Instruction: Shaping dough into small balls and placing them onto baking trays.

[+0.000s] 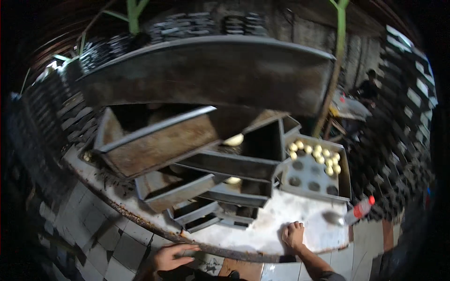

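My left hand [176, 256] hovers by the table's front edge, with its fingers apart and nothing in them. On the white tabletop [276, 215] rests my right hand [293, 234], fingers curled in; whatever may be under them is hidden. Ahead of both hands rises a crisscrossed stack of worn metal trays [211, 161], the top one [206, 72] tilted toward me. Between the trays a few pale dough balls [234, 140] show. Right of the stack, an open tray [315, 193] holds several pale round balls [320, 152] and has dark round marks on its bottom.
A bottle with a red cap [360, 210] leans at the table's right edge. Tall stacks of dark trays [393, 126] stand to the right and at the back. Green posts [341, 33] rise behind the table. Another person [369, 86] is farther back. Tiled floor [129, 250] lies below.
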Motion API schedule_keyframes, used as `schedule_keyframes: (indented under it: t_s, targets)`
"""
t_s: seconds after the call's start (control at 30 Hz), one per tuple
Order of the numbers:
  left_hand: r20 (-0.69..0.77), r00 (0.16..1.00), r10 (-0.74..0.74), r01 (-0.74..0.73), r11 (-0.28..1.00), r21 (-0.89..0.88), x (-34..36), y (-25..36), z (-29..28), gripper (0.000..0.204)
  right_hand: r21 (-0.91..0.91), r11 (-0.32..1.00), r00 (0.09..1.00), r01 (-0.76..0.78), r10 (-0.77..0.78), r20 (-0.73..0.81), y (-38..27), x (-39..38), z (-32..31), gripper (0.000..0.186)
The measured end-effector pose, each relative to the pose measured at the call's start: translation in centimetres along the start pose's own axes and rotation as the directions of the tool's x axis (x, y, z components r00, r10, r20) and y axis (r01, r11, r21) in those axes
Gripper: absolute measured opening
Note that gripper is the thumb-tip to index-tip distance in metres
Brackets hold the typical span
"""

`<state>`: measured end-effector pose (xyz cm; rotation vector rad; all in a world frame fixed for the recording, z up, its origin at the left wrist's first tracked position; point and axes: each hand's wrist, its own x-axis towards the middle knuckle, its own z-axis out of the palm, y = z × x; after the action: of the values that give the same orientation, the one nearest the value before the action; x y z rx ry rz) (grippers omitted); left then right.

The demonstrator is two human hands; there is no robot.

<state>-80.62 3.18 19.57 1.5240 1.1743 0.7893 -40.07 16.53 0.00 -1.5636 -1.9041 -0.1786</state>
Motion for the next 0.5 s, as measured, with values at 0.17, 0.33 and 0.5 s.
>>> schedule_keyframes:
  t_s: [0.17,0.33,0.5]
  targets:
    - [-0.093,0.182,0.979,-0.678,0.193,0.709,1.0,8.9,-7.8,0.034,0.163,0.986,0.981,0.040,-0.070,0.180,-3.5,-2.1,4.8,0.009]
    - [-0.124,-0.128,0.984,-0.429,0.058,0.902,6.1,16.0,-15.9,0.072,-0.266,0.962,0.837,-0.068,0.200,0.509,-3.0,-2.0,-1.5,0.026]
    - [0.061,0.011,0.998,-0.675,-0.038,0.737,11.0,17.0,-17.3,0.050,0.422,0.726,0.079,-0.543,-0.456,0.886,-18.2,14.4,-20.9,0.030]
